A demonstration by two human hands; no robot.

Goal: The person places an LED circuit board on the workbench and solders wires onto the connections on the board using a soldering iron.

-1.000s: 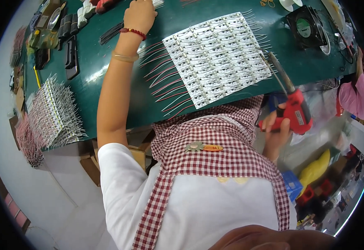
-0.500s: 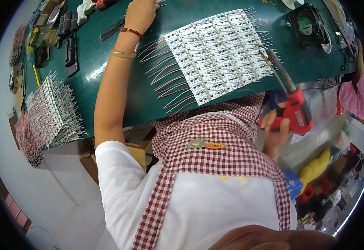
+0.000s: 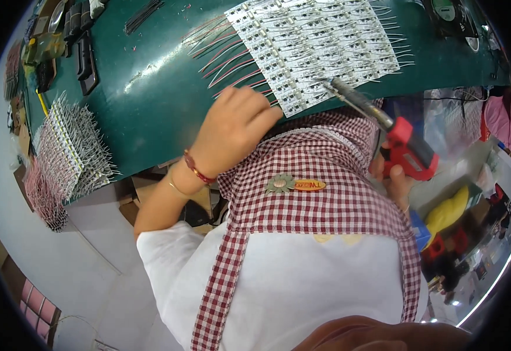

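A white panel of small circuit boards (image 3: 320, 52) lies on the green table, with red and white wires (image 3: 232, 64) fanning out from its left side and pale wires along its right edge. My left hand (image 3: 235, 126) is at the panel's near left corner, fingers curled and closed. Whatever its fingertips pinch, if anything, is hidden. In my right hand (image 3: 397, 180) is a red and black soldering gun (image 3: 410, 149). Its metal tip points up and left, over the panel's near edge.
A stack of wired boards (image 3: 71, 152) sits at the table's left corner. Beyond it lie a black tool (image 3: 86, 64) and a bundle of dark wires (image 3: 143, 16). A black fan (image 3: 451, 17) stands at the far right. A person in pink (image 3: 503, 114) is partly visible on the right.
My left hand has come back from the dark wires at the far side to the panel's near left corner. The soldering gun's tip has shifted left, over the panel. The view has shifted slightly.
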